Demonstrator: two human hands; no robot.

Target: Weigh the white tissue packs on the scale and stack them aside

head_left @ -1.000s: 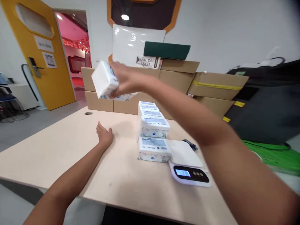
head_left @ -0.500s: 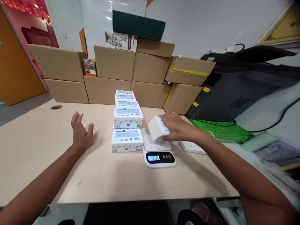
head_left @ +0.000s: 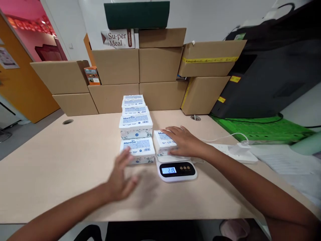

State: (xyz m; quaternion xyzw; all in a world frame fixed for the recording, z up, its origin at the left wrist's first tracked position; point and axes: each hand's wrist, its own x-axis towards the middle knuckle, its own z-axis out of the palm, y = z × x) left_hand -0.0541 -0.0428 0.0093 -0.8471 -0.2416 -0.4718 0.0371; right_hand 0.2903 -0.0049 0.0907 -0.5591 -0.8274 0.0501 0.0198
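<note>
While the right hand (head_left: 187, 141) grips a boxy wrapped pack (head_left: 163, 142) over the smooth scale (head_left: 178, 170), the left hand (head_left: 118, 181) is spread.

Display (head_left: 169, 170): "2.19", at the near edge of the white scale (head_left: 178, 179).
Near left pack (head_left: 143, 147): "Manhua", on the top face.
Second left pack (head_left: 136, 123): "Manhua", on the top face, directly behind.
Right pack (head_left: 161, 142): "Ma", on the top face; remainder covered by the right hand (head_left: 187, 142).
White carton (head_left: 116, 39): "Su-per Meal", far side; brown-band lettering too small.
Orange box (head_left: 93, 77): print too small, far left.
Door paper (head_left: 8, 58): text illegible, far left.
</note>
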